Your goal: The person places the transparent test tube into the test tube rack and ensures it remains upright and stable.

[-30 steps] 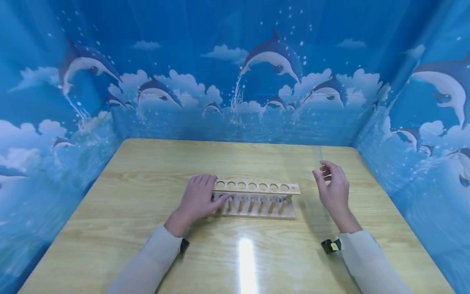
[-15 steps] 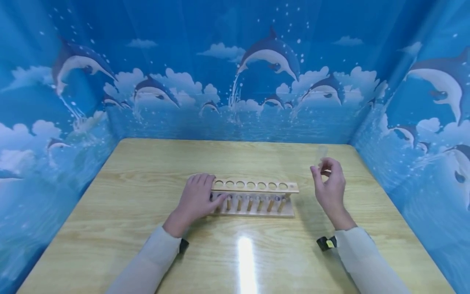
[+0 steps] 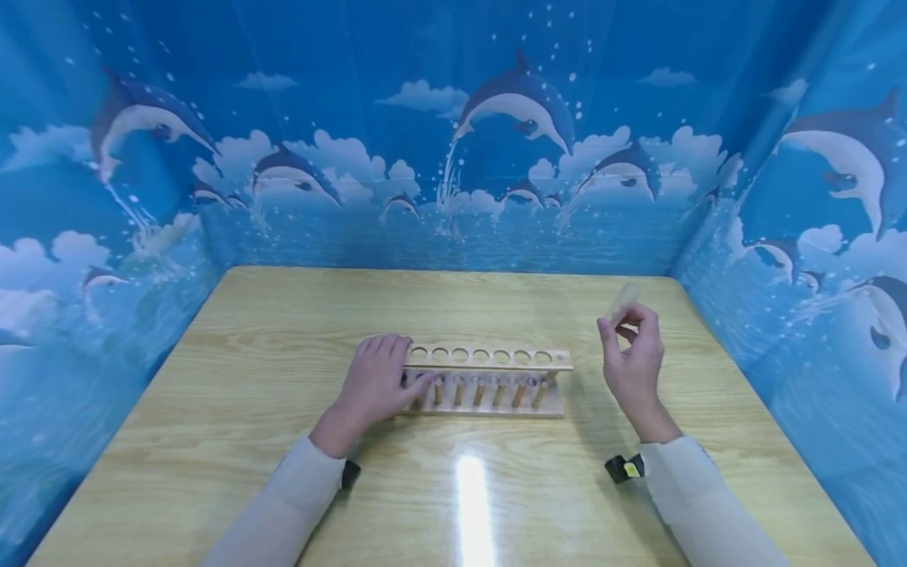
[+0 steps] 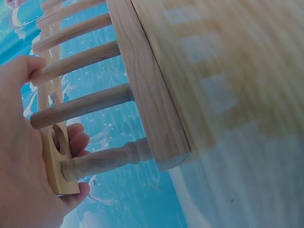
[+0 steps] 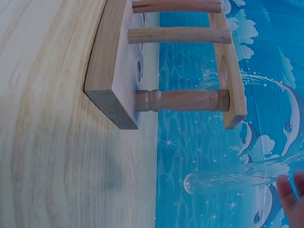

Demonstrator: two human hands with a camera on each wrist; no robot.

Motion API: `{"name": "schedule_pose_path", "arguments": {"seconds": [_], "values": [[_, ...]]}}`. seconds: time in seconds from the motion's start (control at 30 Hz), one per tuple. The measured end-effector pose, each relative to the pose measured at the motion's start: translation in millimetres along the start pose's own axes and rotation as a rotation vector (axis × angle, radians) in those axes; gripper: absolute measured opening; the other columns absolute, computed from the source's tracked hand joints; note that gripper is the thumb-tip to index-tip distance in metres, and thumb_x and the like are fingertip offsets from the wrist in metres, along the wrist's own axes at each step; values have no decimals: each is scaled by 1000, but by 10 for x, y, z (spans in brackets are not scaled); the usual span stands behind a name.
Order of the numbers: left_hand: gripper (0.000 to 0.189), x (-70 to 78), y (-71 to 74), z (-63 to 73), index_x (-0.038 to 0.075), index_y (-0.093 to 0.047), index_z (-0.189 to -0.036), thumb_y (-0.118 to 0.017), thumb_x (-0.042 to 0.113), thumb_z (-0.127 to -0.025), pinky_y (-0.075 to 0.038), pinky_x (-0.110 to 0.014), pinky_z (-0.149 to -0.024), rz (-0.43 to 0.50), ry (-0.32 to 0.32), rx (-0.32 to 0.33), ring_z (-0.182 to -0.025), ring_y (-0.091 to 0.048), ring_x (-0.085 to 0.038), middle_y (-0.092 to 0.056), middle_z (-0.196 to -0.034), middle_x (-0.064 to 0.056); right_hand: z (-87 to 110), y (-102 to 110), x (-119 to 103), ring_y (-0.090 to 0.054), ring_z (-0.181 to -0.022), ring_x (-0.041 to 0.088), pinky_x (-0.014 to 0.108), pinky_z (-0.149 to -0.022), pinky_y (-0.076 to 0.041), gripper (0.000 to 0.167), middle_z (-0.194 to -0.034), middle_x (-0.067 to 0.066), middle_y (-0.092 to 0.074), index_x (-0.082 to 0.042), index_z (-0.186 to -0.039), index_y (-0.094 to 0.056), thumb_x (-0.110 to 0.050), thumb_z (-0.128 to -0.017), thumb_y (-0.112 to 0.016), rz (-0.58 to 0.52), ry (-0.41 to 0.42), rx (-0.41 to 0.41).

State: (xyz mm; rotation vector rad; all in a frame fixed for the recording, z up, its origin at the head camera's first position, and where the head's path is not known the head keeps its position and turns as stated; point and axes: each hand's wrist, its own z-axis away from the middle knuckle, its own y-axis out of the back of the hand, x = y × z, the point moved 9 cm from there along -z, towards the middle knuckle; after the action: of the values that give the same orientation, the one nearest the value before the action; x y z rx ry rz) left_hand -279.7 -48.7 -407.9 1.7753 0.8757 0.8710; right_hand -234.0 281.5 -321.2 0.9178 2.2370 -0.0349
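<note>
A wooden test tube rack stands on the table, with a row of round holes in its top rail and upright pegs below. My left hand grips its left end. In the left wrist view, the fingers of that hand wrap behind the top rail while the thumb lies by a peg. Right of the rack, my right hand pinches a clear glass test tube, raised and tilted. The right wrist view has the tube's rounded end pointing towards the rack side, fingertips at its other part.
The light wood table reflects a bright strip of light near its front. Blue curtains printed with dolphins enclose the back and both sides. Dark wrist cameras sit at the cuffs of the pale sleeves.
The test tube has tipped, its upper part now leaning further right, as the right hand's fingers shifted on it. The left hand keeps its grip on the rack. The head view has shifted slightly.
</note>
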Motion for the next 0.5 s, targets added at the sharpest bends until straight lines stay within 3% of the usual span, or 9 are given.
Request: {"name": "schedule_pose_path", "arguments": {"seconds": [0.1,0.3,0.5], "values": [[67,5,6,0,-1,-54,-127,-56,55,-91,-37,-50,-104,2,-2,-1,-113,-53,-33,-58,-118,-16,-3,-1,-19,-49,-89,8,9,-79,-45,27,-92,-2,-51,19,-107,-46,14,-86,-62,-29,7,12],[67,3,5,-6,-1,-54,-128,-56,55,-91,-37,-49,-104,0,6,-10,-113,-53,-33,-58,-119,-16,-31,-13,-186,-51,-90,8,12,-78,-48,27,-90,-1,-51,21,-106,-41,17,-86,-60,-81,61,15],[65,2,11,-3,1,-54,-127,-56,55,-91,-38,-49,-104,0,8,-15,-113,-53,-32,-58,-118,-15,-15,-27,-70,-54,-89,8,14,-78,-50,28,-91,-5,-53,22,-106,-38,17,-87,-57,-154,59,43]]}}
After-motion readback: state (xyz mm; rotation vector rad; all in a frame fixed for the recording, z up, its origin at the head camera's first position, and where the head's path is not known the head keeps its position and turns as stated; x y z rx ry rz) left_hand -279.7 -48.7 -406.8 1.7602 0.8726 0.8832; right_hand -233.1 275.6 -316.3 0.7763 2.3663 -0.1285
